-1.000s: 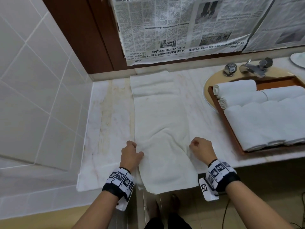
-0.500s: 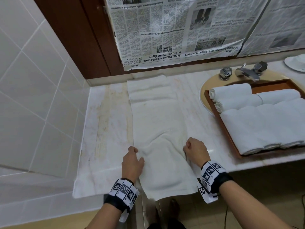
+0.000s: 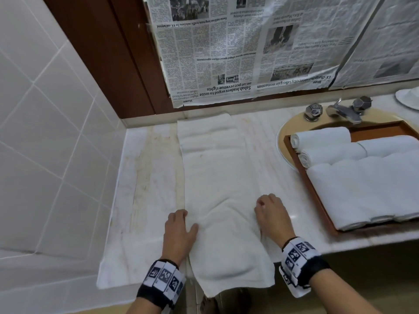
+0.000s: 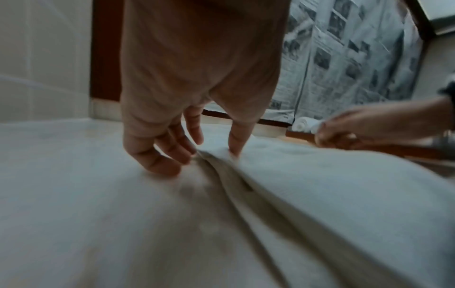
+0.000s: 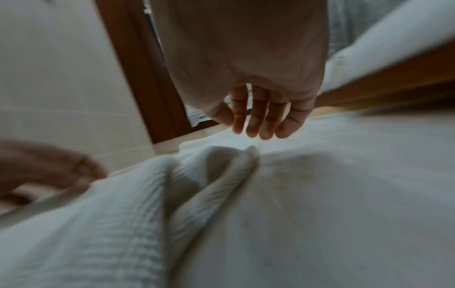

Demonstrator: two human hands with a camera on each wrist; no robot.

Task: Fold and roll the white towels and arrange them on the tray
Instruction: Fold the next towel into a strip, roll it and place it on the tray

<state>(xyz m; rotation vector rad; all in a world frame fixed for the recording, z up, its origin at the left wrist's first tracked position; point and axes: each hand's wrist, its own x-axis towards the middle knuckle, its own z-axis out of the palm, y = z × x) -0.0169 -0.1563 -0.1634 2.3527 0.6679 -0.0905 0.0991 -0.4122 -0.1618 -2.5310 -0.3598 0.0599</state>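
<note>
White glazed tile wall (image 3: 45, 132) on the far left, then the pale streaked marble countertop (image 3: 147, 177). Left hand (image 3: 180, 234) sits at the left long edge of the long white terry towel (image 3: 217, 177). In the left wrist view its fingers (image 4: 160, 155) are loosely curled with tips down at the hem, thumb on top of the cloth. This looks like a light pinch of the edge, though blur makes a firm call hard.

The towel lies folded into a narrow strip running from the back wall to the counter's front lip, and its near end hangs over the lip. A soft ridge is bunched between the two hands.

Right hand (image 3: 272, 216) is at the towel's right edge. In the right wrist view its fingers (image 5: 258, 120) hang close together and relaxed just above the cloth, holding nothing visible.

Further right, a brown wooden rectangular tray (image 3: 317, 200) sits over the sink basin, holding several rolled white towels (image 3: 362, 189). A chrome tap (image 3: 340, 109) stands behind it, and newspaper sheets (image 3: 249, 53) cover the wall above.

Handling judgement: the towel is light, limp and thick-piled, with no stiffness. It will sag, wrinkle and drag on the marble. Best taken at both near corners or along both long edges, keeping even tension. The hanging end could pull the strip off-line, and the roll could go loose or skew if one side leads.
</note>
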